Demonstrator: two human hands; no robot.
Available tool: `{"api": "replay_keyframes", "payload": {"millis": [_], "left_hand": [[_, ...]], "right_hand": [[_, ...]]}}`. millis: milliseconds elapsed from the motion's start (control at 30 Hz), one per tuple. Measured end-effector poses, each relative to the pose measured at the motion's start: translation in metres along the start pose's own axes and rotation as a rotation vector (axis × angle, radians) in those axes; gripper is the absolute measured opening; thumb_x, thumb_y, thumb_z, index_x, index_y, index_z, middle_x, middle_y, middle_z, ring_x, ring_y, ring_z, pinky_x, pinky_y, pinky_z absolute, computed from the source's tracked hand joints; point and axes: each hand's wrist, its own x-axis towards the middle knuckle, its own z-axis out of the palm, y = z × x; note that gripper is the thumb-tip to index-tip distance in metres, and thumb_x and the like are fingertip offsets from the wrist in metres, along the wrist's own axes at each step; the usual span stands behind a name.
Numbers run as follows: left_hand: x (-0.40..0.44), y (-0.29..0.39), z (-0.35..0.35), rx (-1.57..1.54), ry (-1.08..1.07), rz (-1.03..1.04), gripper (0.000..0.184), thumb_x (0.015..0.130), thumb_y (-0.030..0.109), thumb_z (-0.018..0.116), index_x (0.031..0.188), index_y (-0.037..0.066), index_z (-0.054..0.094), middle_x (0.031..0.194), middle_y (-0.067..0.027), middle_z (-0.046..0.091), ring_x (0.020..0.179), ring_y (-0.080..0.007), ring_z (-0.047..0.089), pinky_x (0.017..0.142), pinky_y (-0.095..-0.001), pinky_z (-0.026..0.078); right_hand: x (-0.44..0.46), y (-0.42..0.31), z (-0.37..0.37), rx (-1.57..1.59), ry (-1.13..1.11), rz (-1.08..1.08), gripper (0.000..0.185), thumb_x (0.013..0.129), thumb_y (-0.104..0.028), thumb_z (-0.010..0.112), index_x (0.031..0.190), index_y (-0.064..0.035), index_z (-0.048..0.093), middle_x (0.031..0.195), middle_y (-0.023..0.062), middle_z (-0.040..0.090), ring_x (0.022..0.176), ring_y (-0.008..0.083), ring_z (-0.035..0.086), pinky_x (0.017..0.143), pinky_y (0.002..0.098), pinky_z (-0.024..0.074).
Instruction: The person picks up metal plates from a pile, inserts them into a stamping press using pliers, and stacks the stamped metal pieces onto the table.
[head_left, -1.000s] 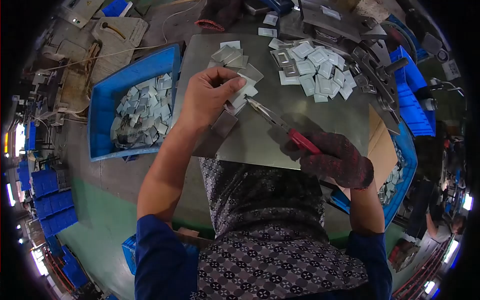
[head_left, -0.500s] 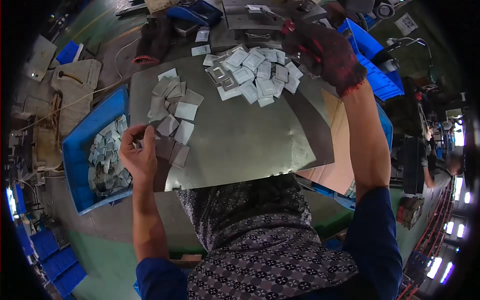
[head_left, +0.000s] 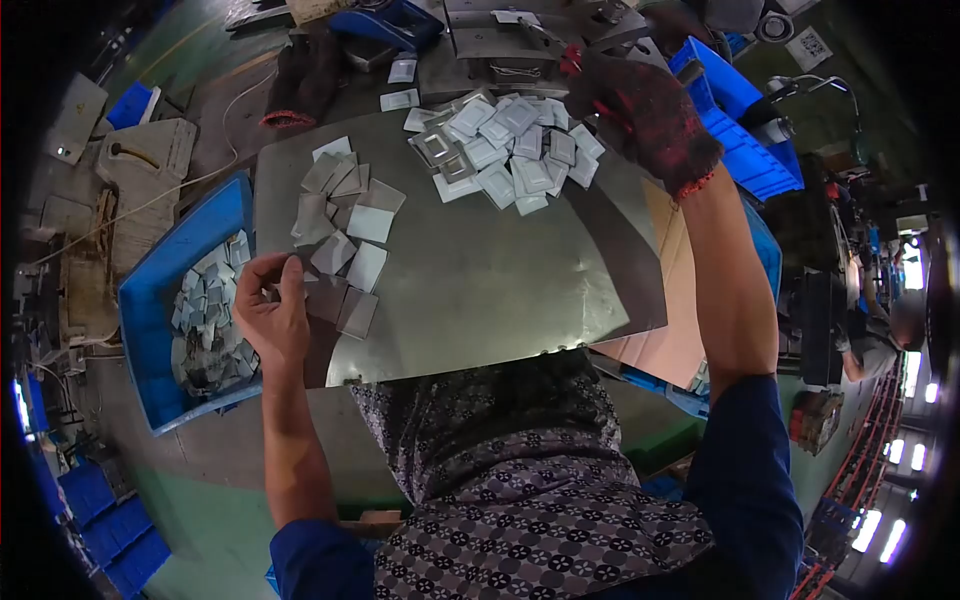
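Observation:
My left hand (head_left: 275, 315) is bare and curled, thumb and forefinger close together, at the left edge of a metal sheet (head_left: 480, 270). Whether a thin piece sits in that pinch is hard to see. Flat square metal plates (head_left: 371, 223) lie loosely beside it. My right hand (head_left: 655, 120) wears a dark red-and-black glove and reaches to the far right of the sheet, by the metal machine bed (head_left: 505, 45). Its fingers are bent around something too dark to make out. Left of that glove is a heap of formed square metal pieces (head_left: 495, 150) with raised centres.
At left stands a blue bin (head_left: 140, 330) full of small metal plates. A dark glove (head_left: 300, 80) lies at the back left. Blue crates (head_left: 745, 130) stand at the right, near cardboard (head_left: 665, 310). Another person (head_left: 870, 350) is at far right.
My right hand has shifted slightly left and up, its fingertips near the machine bed. One formed piece on top of the heap looks differently placed. My left hand stays almost still.

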Motion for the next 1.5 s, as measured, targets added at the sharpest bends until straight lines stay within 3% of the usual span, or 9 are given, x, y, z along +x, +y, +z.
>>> {"api": "replay_keyframes", "payload": {"millis": [133,333,567,733,967,1033,1167,1267,1500], "left_hand": [[0.000,0.001,0.001,-0.028,0.035,-0.001,0.013,0.085,0.011,0.068,0.090,0.000,0.064,0.078,0.0015,0.061,0.066,-0.0033,0.048,0.061,-0.0191,0.040],[-0.015,0.040,-0.024,0.295,-0.210,0.305,0.024,0.071,0.005,0.074,0.093,0.004,0.064,0.087,-0.0078,0.063,0.079,-0.0223,0.058,0.073,-0.0316,0.045],[-0.050,0.048,-0.013,0.562,-0.375,0.504,0.029,0.063,0.011,0.076,0.089,0.007,0.063,0.086,-0.0070,0.063,0.079,-0.0254,0.060,0.069,-0.0365,0.048],[-0.049,0.050,-0.005,0.682,-0.367,0.583,0.024,0.068,0.012,0.072,0.087,0.008,0.060,0.081,-0.0032,0.061,0.072,-0.0199,0.058,0.064,-0.0327,0.046],[-0.050,0.052,0.003,0.648,-0.324,0.586,0.023,0.069,0.011,0.070,0.089,0.008,0.059,0.075,-0.0034,0.059,0.067,-0.0206,0.058,0.060,-0.0337,0.047],[-0.048,0.054,0.002,0.652,-0.380,0.478,0.022,0.069,0.010,0.069,0.088,0.008,0.060,0.072,-0.0038,0.058,0.066,-0.0221,0.058,0.060,-0.0346,0.047],[-0.047,0.062,0.004,0.725,-0.426,0.463,0.021,0.068,0.010,0.068,0.088,0.008,0.060,0.070,-0.0036,0.057,0.066,-0.0230,0.059,0.059,-0.0351,0.047],[-0.049,0.056,0.004,0.741,-0.449,0.525,0.021,0.070,0.010,0.066,0.090,0.009,0.060,0.070,-0.0035,0.058,0.068,-0.0223,0.059,0.059,-0.0342,0.047],[-0.046,0.055,0.002,0.707,-0.380,0.613,0.025,0.071,0.010,0.065,0.096,0.008,0.061,0.069,-0.0032,0.057,0.070,-0.0213,0.058,0.060,-0.0339,0.046]], "right_hand": [[0.005,-0.002,0.000,0.066,0.021,-0.023,0.024,0.096,-0.024,0.052,0.100,-0.0041,0.064,0.085,0.0048,0.066,0.064,0.0059,0.054,0.055,0.0215,0.0422],[-0.054,-0.004,-0.010,0.396,-0.019,0.108,0.024,0.094,-0.008,0.056,0.117,0.0008,0.059,0.108,0.0153,0.065,0.094,0.0198,0.064,0.083,0.0327,0.0523],[-0.084,-0.008,0.024,-0.521,-0.273,-0.549,0.029,0.092,-0.008,0.059,0.120,0.0011,0.057,0.108,0.0168,0.063,0.091,0.0260,0.064,0.079,0.0417,0.0528],[-0.095,-0.020,0.063,0.634,-0.357,0.113,0.030,0.096,-0.010,0.049,0.114,0.0120,0.054,0.099,0.0191,0.064,0.096,0.0303,0.065,0.083,0.0430,0.0535],[-0.099,-0.006,0.062,0.105,-0.480,-0.267,0.032,0.098,-0.014,0.049,0.115,0.0135,0.052,0.103,0.0188,0.065,0.099,0.0277,0.064,0.091,0.0405,0.0497],[-0.098,-0.021,0.070,0.906,-0.521,0.315,0.034,0.097,-0.013,0.050,0.120,0.0120,0.048,0.107,0.0197,0.064,0.101,0.0266,0.063,0.097,0.0388,0.0448],[-0.123,0.028,0.068,0.399,-0.473,-0.007,0.040,0.097,-0.013,0.051,0.126,0.0112,0.042,0.110,0.0205,0.063,0.104,0.0269,0.062,0.099,0.0400,0.0422],[-0.127,0.028,0.072,0.754,-0.463,0.317,0.043,0.097,-0.013,0.051,0.131,0.0103,0.036,0.111,0.0220,0.062,0.106,0.0292,0.061,0.099,0.0420,0.0424],[-0.133,0.028,0.075,0.694,-0.512,0.009,0.041,0.099,-0.009,0.046,0.134,0.0087,0.032,0.112,0.0262,0.059,0.109,0.0341,0.059,0.099,0.0446,0.0425]]}}
